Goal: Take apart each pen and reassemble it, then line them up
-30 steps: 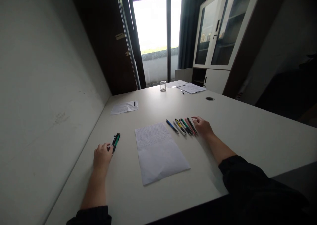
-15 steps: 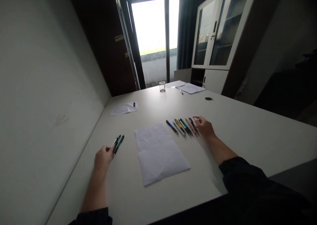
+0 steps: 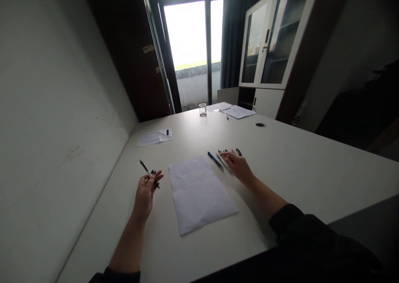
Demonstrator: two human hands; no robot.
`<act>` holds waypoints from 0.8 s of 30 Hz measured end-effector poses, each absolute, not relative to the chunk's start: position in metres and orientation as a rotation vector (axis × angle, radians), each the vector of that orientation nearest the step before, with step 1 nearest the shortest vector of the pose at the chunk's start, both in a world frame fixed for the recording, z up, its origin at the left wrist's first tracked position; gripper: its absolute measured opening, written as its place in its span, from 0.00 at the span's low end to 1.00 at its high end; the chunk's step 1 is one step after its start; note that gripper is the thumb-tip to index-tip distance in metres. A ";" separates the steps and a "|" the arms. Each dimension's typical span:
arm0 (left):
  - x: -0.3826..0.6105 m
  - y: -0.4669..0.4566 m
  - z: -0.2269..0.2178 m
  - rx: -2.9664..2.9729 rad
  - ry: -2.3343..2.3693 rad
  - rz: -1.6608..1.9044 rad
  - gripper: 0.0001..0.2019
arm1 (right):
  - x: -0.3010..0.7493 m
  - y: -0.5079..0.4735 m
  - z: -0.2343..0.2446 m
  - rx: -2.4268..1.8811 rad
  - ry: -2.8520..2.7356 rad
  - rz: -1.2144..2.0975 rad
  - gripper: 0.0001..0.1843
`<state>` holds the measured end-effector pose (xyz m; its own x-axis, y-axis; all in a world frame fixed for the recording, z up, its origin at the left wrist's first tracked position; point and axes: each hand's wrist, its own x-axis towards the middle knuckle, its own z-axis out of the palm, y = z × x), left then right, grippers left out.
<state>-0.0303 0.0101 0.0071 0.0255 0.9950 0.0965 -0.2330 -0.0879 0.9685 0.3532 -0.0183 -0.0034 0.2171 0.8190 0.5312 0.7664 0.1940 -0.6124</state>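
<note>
My left hand (image 3: pixel 146 191) holds a white-and-black pen (image 3: pixel 144 165), tilted, between thumb and fingers, left of the paper. Just behind those fingers the ends of other dark pens (image 3: pixel 153 172) show; the hand hides the rest. My right hand (image 3: pixel 238 165) reaches over the row of pens right of the paper, index finger stretched out and fingertips at the white pen (image 3: pixel 222 160) and the mostly covered yellow pen (image 3: pixel 220 151). Whether it grips any is hidden. A blue pen (image 3: pixel 215 160) lies left of it, and a black pen's end (image 3: pixel 238 151) shows beyond it.
A sheet of lined, written paper (image 3: pixel 199 195) lies between my hands. Farther back are a paper (image 3: pixel 155 138), a glass (image 3: pixel 203 110), more papers (image 3: pixel 239 111) with a pen (image 3: pixel 226 116), and a cable hole (image 3: pixel 260 125). A wall (image 3: pixel 62 171) borders the left side.
My left hand has shifted right and turned, now with one pen tilted in its fingers. My right hand has moved left from the row's right end over the middle pens.
</note>
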 end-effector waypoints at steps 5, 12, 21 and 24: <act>-0.005 0.001 0.001 1.091 0.906 1.328 0.10 | 0.289 -0.023 -0.001 -1.309 -1.803 0.276 0.14; 0.021 -0.004 0.004 0.832 0.644 1.429 0.11 | 0.219 -0.034 0.003 -1.163 -1.999 0.379 0.11; 0.046 -0.015 0.016 0.791 0.636 1.499 0.23 | 0.199 -0.038 0.002 -1.205 -2.012 0.315 0.11; 0.046 -0.019 0.019 0.887 0.709 1.545 0.35 | 0.202 -0.038 0.000 -1.228 -1.994 0.310 0.12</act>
